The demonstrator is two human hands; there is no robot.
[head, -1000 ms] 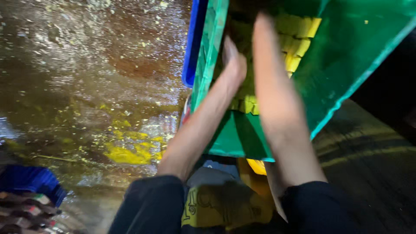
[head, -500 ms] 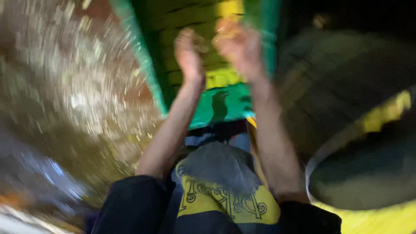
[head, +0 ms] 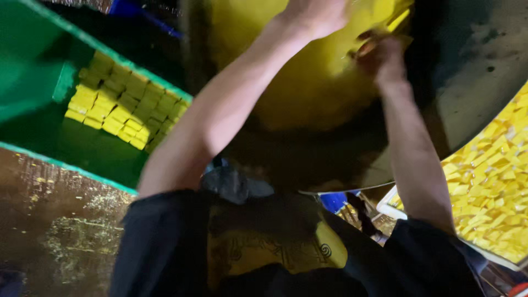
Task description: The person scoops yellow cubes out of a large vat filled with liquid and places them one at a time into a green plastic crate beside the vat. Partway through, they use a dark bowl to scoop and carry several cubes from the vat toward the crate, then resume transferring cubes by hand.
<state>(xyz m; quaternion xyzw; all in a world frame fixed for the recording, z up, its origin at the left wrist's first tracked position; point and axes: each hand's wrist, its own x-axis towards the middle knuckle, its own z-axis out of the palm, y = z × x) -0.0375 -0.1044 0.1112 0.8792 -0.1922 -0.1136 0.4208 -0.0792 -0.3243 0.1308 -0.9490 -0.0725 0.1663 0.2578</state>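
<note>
Inside one wok (head: 467, 82), two hands (head: 316, 14)

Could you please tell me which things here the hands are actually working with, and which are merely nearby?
In use:
left hand and right hand, both reaching into the big dark pan
yellow mass inside that pan

Nearby only:
green crate with yellow blocks
tray of yellow cubes
wet floor

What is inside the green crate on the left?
Inside the green crate, rows of yellow blocks lie packed along one side, the green floor beside them bare. The person's left arm and the frame edge hide the rest.
</note>
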